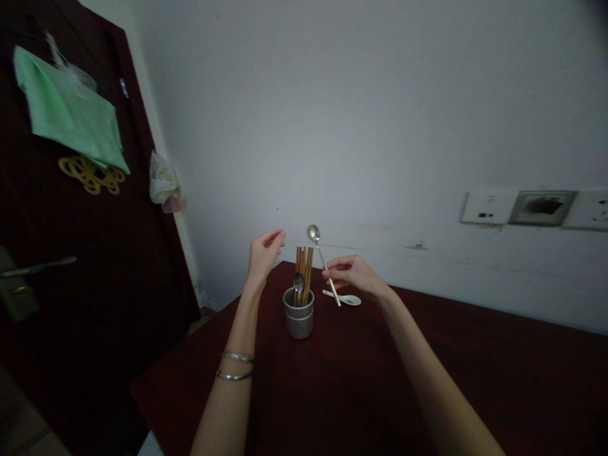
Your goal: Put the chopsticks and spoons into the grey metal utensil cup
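Steel spoon [319, 251] pinched in my right hand [352, 273], long axis tilted bowl-up toward the left, just right of holder [299, 316]; my left hand [263, 254] hovers open, empty, above-left of it.

Three spoons [313, 234], several chopsticks [304, 272], one holder [299, 320], two bracelets [236, 356].

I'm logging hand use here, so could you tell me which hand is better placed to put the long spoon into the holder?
Probably the right hand: it already grips the long spoon beside the holder. The left hand hovers empty.
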Demonstrator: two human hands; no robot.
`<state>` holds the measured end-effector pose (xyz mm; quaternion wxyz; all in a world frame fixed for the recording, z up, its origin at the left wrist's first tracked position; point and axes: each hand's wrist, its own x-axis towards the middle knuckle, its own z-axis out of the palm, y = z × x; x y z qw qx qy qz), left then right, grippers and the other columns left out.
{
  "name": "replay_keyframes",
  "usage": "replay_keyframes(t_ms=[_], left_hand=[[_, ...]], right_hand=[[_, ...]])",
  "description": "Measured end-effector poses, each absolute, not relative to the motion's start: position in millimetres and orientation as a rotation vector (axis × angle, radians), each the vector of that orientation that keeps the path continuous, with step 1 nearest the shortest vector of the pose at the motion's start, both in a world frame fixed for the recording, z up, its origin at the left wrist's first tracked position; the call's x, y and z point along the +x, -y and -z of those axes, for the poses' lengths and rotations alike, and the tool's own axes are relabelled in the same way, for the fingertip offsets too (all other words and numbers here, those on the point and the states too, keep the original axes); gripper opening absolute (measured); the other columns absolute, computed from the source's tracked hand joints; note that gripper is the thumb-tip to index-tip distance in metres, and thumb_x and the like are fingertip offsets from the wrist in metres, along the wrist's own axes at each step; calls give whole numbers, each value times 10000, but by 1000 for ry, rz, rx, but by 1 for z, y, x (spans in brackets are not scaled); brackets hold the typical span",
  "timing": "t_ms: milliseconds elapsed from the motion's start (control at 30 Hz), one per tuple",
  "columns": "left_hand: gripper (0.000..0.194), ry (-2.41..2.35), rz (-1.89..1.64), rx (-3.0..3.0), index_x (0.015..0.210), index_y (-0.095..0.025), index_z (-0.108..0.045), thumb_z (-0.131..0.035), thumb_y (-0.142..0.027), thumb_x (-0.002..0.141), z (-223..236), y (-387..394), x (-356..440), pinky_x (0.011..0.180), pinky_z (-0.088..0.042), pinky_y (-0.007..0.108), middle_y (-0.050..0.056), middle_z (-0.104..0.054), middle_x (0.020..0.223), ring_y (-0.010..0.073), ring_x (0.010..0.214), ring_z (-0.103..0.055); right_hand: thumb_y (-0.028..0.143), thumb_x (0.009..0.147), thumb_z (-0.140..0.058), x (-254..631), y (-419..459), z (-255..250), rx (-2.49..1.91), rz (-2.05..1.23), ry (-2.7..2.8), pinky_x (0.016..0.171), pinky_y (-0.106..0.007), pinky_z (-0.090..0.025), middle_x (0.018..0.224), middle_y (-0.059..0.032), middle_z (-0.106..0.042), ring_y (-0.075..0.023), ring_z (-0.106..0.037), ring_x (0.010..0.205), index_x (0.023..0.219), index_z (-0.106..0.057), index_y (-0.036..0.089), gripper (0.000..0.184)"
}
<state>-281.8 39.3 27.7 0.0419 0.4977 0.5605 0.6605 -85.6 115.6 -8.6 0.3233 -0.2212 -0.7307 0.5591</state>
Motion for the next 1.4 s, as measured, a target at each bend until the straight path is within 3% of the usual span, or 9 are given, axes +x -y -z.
replay_keyframes(t_ms=[200,333,467,833,1067,1400], left_hand=[[335,-1939,-1666,1348,950,-106,-603,-506,-345,736,24,-79,-310,560,-448,222,126,-639,940,162,741,-605],[353,-1878,-1503,1175,947,-115,-578,-463,-397,769,52,-91,-316,568,-451,237,117,-644,898,156,712,-606],[410,-1661,-1439,1060,896,-116,-578,-430,-480,778,62,-91,-319,566,-453,233,96,-643,821,132,634,-602],[398,-1414,-1449,1006,840,-118,-573,-438,-488,786,66,-92,-323,531,-462,224,70,-626,701,110,545,-576],[430,-1308,-1406,1072,911,-123,-558,-506,-515,742,64,-89,-324,549,-458,221,56,-612,714,107,575,-577],[377,-1328,-1333,1263,930,-131,-600,-622,-413,682,54,-85,-311,573,-439,207,55,-624,786,93,601,-581]], right_hand=[[175,668,-615,-55,-180,57,-1024,-1359,1787,477,-183,-472,578,-30,-607,-87,-555,508,680,-616,109,67],[191,713,-548,-40,-209,99,-1191,-1363,1840,433,-167,-422,514,-4,-574,-76,-524,447,667,-602,109,109],[199,717,-523,-35,-224,123,-1377,-1149,1868,464,-182,-431,533,-14,-592,-96,-555,477,695,-611,118,122],[208,627,-600,-106,-270,113,-1409,-764,2033,511,-212,-383,546,-55,-603,-158,-585,580,636,-654,114,109],[220,606,-628,-153,-291,117,-1341,-751,2137,502,-205,-377,539,-59,-606,-159,-586,590,619,-668,102,125],[192,592,-647,-185,-297,137,-1314,-732,2207,537,-207,-387,632,-81,-647,-165,-595,645,646,-684,109,106]])
